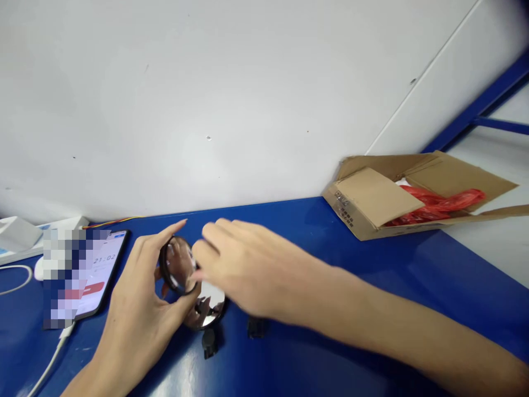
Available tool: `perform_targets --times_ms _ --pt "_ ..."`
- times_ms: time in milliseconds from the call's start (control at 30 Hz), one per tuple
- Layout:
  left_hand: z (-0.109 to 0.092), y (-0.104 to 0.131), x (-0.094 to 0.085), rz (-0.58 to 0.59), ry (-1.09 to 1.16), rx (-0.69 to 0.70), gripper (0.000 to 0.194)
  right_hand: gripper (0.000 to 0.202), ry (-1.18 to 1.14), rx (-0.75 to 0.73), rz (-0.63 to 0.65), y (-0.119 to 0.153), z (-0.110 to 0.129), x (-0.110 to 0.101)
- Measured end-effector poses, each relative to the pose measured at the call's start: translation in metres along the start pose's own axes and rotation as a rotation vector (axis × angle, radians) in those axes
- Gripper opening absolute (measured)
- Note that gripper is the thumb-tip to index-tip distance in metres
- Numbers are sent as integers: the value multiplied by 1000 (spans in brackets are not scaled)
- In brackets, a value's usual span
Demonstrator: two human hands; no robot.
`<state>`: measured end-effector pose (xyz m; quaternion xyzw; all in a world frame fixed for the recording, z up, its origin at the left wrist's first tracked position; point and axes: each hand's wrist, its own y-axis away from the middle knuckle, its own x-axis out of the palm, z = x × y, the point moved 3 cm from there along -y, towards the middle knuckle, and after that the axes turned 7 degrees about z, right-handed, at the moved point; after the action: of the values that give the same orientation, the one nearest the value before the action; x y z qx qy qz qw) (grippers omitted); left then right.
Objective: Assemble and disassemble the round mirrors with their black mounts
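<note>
My left hand (144, 298) holds a small round mirror (180, 263) with a black rim, thumb and fingers around its edge. The mirror is tilted up off the table and reflects skin tones. My right hand (235, 264) is closed at the mirror's right edge, its fingers curled and its thumb tip by the rim. Whatever it may pinch is hidden. Below the hands a second round mirror (212, 303) lies face up, partly covered by my left hand. A black mount (209, 343) sits at its near edge. Another small black part (256, 326) lies under my right wrist.
A phone (99, 275) with a charging cable (52, 361) lies at the left, partly blurred out. Behind it is a white power strip (68, 223). An open cardboard box (351, 212) with a red plastic bag (438, 203) stands back right on the blue table (285, 218), against the white wall.
</note>
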<state>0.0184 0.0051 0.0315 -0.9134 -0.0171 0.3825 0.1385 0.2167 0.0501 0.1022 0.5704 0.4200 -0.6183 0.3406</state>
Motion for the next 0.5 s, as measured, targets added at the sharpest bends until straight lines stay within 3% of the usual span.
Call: perform_targets --times_ms 100,200,267,500 --pt "9 -1 5 1 37 -101 82 25 -100 119 38 8 -40 -1" --pt "12 -3 7 12 -11 -101 70 32 -227 320 88 15 -81 9" --pt "12 -5 8 49 -14 -110 62 38 -339 363 138 17 -100 20" --pt "10 -5 12 122 23 -169 55 51 -559 367 328 16 -122 44"
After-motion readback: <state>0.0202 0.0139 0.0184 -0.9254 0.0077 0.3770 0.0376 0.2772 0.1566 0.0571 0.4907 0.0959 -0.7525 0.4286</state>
